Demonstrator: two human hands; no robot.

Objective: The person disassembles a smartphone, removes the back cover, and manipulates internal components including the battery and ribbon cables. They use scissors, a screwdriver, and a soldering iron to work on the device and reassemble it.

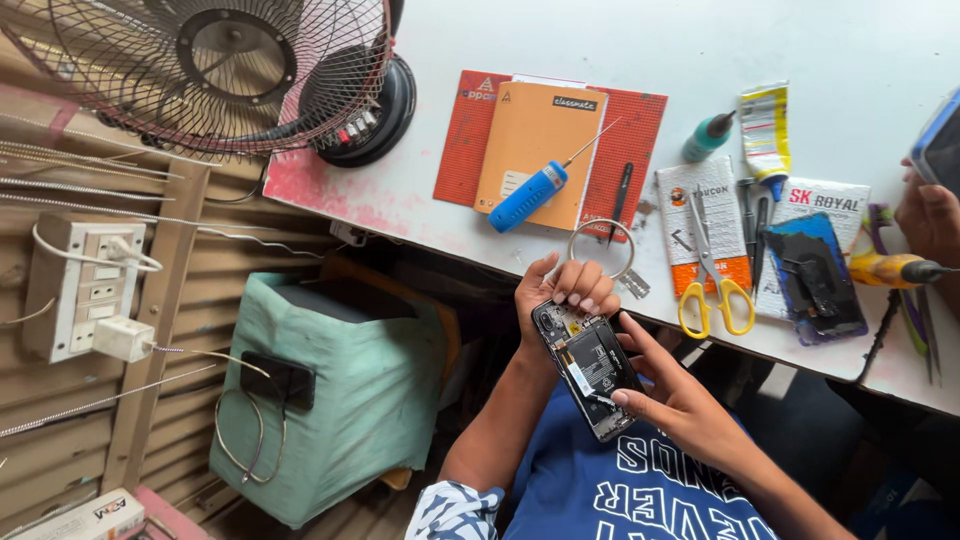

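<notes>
Opened phone [588, 367], back cover off, battery and board exposed, held in the air just off the near edge of the worktop [860, 60], above the lap.

Left hand [562, 290]: fingers curled closed round the phone's top end, cradling it from behind. Right hand [672, 390]: half open, holds nothing; one fingertip presses near the lower part of the battery, thumb along the phone's edge.

Judgement: work here goes best with the left grip firm on the frame only, fingertip pressure light, kept off the thin cable beside the battery.

On the worktop: blue screwdriver [530, 195] lying on notebooks [535, 150], wire ring [602, 248], yellow-handled scissors [712, 270], glue tube [765, 130], second dismantled phone [812, 275]. Another person's hand [930, 215] at right edge. Fan [220, 70] far left; nothing lies between hands and phone
</notes>
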